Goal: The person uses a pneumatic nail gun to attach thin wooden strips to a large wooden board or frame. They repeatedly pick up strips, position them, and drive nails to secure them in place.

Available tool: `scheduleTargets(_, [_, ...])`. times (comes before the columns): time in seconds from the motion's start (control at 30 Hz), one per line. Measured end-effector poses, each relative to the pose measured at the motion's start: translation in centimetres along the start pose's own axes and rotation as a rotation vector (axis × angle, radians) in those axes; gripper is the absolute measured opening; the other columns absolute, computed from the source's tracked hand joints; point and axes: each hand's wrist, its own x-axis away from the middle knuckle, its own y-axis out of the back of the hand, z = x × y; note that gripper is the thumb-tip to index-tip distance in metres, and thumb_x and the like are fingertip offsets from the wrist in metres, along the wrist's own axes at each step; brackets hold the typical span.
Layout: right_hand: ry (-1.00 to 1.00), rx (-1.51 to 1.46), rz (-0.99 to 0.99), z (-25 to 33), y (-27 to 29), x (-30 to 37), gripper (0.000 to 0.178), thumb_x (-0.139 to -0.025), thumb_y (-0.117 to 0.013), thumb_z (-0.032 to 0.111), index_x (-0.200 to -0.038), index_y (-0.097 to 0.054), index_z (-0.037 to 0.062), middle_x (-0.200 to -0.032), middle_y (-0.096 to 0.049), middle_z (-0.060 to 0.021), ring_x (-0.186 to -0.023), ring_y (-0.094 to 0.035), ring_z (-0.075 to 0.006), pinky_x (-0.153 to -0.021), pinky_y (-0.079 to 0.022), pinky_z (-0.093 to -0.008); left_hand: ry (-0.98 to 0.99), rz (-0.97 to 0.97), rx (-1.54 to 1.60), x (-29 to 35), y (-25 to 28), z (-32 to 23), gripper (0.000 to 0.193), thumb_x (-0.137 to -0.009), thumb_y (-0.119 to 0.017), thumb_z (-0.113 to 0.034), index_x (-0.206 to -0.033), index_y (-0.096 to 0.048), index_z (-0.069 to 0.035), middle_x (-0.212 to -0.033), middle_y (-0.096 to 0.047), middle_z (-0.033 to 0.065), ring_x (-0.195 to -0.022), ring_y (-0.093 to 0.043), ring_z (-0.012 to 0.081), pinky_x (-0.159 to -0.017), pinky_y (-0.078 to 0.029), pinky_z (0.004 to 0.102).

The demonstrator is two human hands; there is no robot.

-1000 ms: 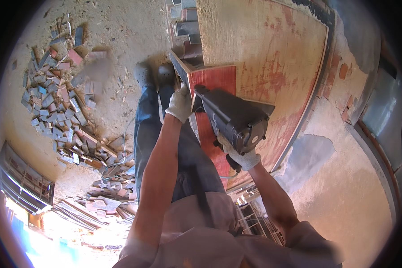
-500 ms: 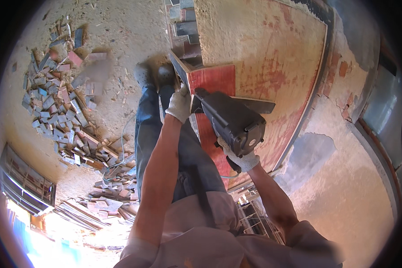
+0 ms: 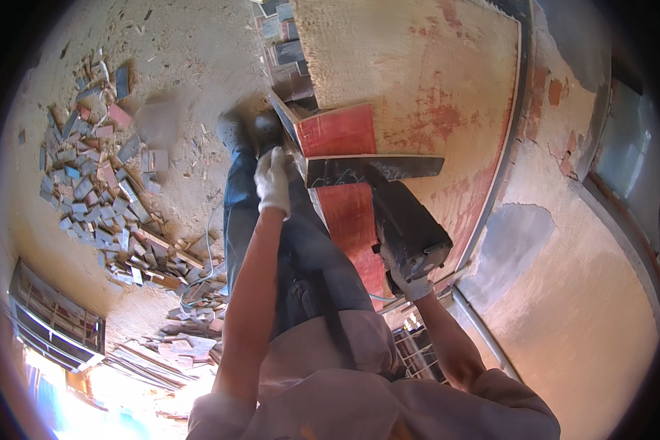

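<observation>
My right hand (image 3: pixel 409 281), in a pale work glove, is wrapped round the handle of a black nail gun (image 3: pixel 411 227). Its nose touches or nearly touches a narrow dark board (image 3: pixel 411 167) lying crosswise over a red board (image 3: pixel 348 224). My gloved left hand (image 3: pixel 273 182) is beside the boards' left end, above my legs; its fingers are stretched out and nothing shows in them. Another short board (image 3: pixel 284 114) meets the red one at an angle at its far left corner.
Beneath the boards spreads a large stained plywood panel (image 3: pixel 403 59). Offcuts (image 3: pixel 103 194) lie heaped on the floor to the left. A thin hose (image 3: pixel 211 227) runs past my legs. A plastered wall (image 3: pixel 565 293) stands on the right.
My left hand has let go of the board corner and moved left. The nail gun has shifted right and nearer to me, uncovering more of the dark crosswise board.
</observation>
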Motion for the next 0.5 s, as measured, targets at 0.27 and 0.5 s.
scheduleTargets(0.27, [-0.326,0.073,-0.101,1.1,0.2,1.1,0.055,-0.089,-0.070,0.031,-0.137,-0.052,0.0099,-0.125,-0.064,-0.0164,-0.116,-0.062,-0.0319,-0.096,-0.050,-0.0452,-0.382,0.101,-0.767,8.3,-1.4,-4.5,0.060,-0.072,-0.091,-0.026,-0.119,-0.064,-0.001,-0.095,-0.073,0.0109,-0.084,-0.070,0.0176,-0.076,-0.057,0.0335])
scheduleTargets(0.5, [-0.756,0.193,-0.046,-2.4,-2.2,1.9,0.076,-0.083,-0.073,0.027,-0.148,-0.039,0.0059,-0.121,-0.061,-0.0266,-0.112,-0.061,-0.0437,-0.095,-0.048,-0.0528,-0.304,0.197,-0.693,6.0,0.5,-1.5,0.034,-0.080,-0.083,-0.015,-0.102,-0.066,0.004,-0.089,-0.067,0.0058,-0.079,-0.062,0.0164,-0.072,-0.053,0.0307])
